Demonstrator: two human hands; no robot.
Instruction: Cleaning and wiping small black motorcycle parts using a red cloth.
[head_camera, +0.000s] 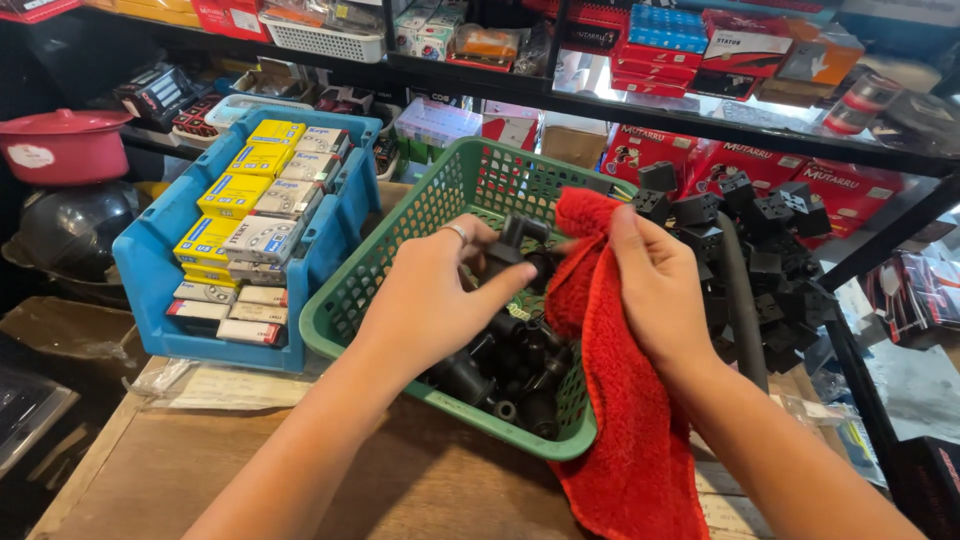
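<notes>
My left hand (440, 290) holds a small black plastic part (515, 245) above a green mesh basket (420, 215), with a ring on one finger. My right hand (655, 285) grips a red fluffy cloth (615, 400) and presses it against the part from the right. The cloth hangs down over the basket's right rim. Inside the basket lie several more black cylindrical parts (505, 370).
A blue bin (150, 270) with several small yellow and grey boxes stands at the left. A pile of black cube-shaped parts (760, 250) lies at the right. Shelves with boxes run behind. A red lidded pot (62, 145) sits far left. Everything rests on a wooden table (400, 490).
</notes>
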